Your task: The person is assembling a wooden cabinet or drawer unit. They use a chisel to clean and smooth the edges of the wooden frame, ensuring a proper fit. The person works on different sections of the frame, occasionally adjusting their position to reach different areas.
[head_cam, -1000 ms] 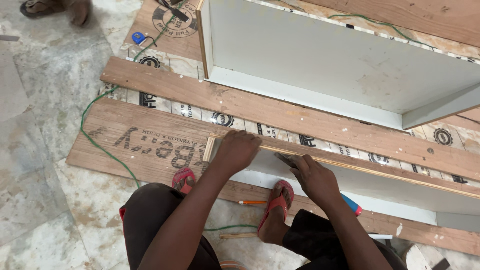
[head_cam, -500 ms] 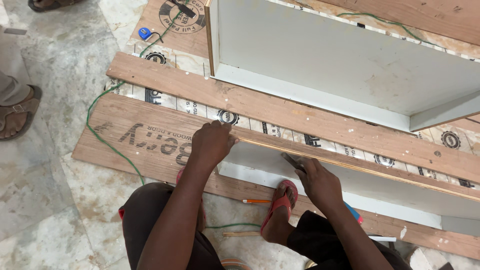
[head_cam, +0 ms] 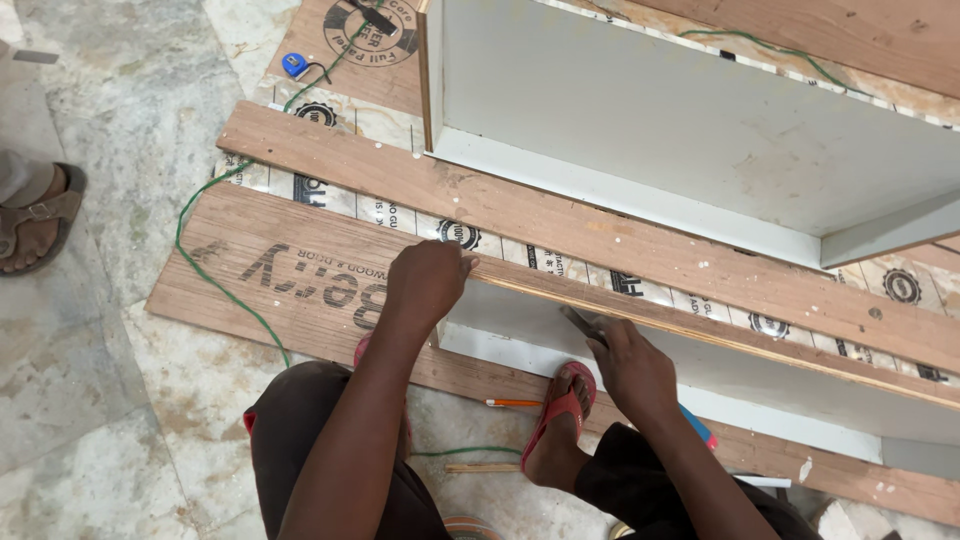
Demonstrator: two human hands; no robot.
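A long white laminated board point(head_cam: 760, 385) stands on edge in front of me, its bare plywood edge facing up. My left hand point(head_cam: 425, 285) is closed over the board's left end. My right hand point(head_cam: 632, 368) rests against the board's white face and holds a small dark metal tool point(head_cam: 583, 325) near the top edge. My feet in red sandals point(head_cam: 560, 415) sit on the floor below the board.
Several plywood planks point(head_cam: 560, 225) lie flat on the marble floor. A white cabinet box point(head_cam: 700, 130) stands behind them. A green cord point(head_cam: 215, 285) runs across the left. An orange pencil point(head_cam: 512, 403), a blue tape measure point(head_cam: 294, 66) and another person's sandalled foot point(head_cam: 40, 215) are nearby.
My left hand slid left along the board's top edge to its end. The view shifted, bringing another person's foot into sight at the left. My right hand stayed put.
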